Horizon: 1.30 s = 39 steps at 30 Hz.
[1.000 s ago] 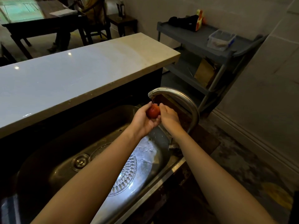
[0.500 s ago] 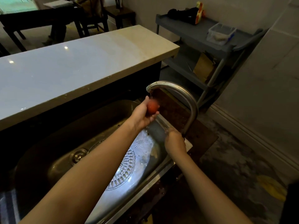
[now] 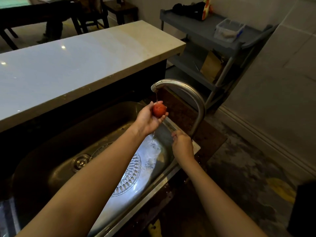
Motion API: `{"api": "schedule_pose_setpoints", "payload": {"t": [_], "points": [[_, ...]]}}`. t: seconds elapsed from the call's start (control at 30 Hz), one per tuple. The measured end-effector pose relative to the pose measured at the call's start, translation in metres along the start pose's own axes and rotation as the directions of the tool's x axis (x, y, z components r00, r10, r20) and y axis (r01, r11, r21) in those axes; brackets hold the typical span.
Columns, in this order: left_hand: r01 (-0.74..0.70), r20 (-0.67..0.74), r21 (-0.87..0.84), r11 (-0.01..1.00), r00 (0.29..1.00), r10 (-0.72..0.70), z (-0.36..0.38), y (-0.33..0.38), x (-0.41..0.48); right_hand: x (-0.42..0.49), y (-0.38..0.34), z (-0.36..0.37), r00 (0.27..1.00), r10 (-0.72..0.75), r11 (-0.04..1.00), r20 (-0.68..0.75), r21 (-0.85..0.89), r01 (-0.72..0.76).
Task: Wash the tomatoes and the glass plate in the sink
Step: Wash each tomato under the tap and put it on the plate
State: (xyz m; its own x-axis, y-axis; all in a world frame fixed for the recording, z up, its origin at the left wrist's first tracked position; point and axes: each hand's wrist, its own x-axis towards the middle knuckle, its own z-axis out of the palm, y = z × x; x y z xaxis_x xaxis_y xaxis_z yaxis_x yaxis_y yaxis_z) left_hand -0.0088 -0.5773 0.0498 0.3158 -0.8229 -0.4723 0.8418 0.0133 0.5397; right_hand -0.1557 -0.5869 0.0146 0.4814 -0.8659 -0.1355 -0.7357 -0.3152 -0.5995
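Currently my left hand (image 3: 148,118) cups a red tomato (image 3: 159,110) in curled fingers directly beneath the spout of the tap (image 3: 184,89), where a thin stream strikes its top. My right hand (image 3: 182,144) reaches to the base of the tap at the sink's (image 3: 51,139) right-hand rim; whether it grips the control I cannot tell. The glass plate (image 3: 136,170) lies flat on the sink floor, near the right end, beside the drain (image 3: 80,162). To rinse well, I judge the tomato should be rolled in the palm so every face meets the weak stream. It appears nearly round; no long axis or stem end can be made out.
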Motion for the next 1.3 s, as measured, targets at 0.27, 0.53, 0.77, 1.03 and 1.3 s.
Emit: {"api": "schedule_pose_setpoints", "payload": {"t": [0.27, 0.53, 0.77, 1.03, 1.3], "points": [[-0.009, -0.011, 0.0, 1.0, 1.0, 0.009, -0.002, -0.001, -0.001, -0.004, -0.003, 0.0, 1.0, 0.019, 0.999, 0.005, 0.039, -0.019], [-0.104, -0.046, 0.228, 0.968, 0.992, 0.118, -0.014, -0.005, 0.004, -0.012, -0.001, 0.002, 0.997, -0.013, 1.0, -0.076, 0.018, 0.015], [-0.05, -0.09, 0.487, 0.872, 0.99, 0.107, -0.013, -0.005, 0.001, -0.009, 0.001, 0.001, 0.999, -0.011, 1.0, -0.05, -0.005, 0.011], [-0.062, -0.041, 0.819, 0.571, 0.985, 0.167, -0.036, -0.005, -0.012, -0.012, -0.003, -0.011, 0.999, 0.02, 0.998, 0.033, 0.059, -0.022], [0.042, -0.199, 0.9, 0.433, 0.925, 0.323, -0.118, 0.0, -0.032, -0.018, -0.026, 0.029, 0.974, -0.216, 0.971, 0.071, 0.12, 0.207]]}}
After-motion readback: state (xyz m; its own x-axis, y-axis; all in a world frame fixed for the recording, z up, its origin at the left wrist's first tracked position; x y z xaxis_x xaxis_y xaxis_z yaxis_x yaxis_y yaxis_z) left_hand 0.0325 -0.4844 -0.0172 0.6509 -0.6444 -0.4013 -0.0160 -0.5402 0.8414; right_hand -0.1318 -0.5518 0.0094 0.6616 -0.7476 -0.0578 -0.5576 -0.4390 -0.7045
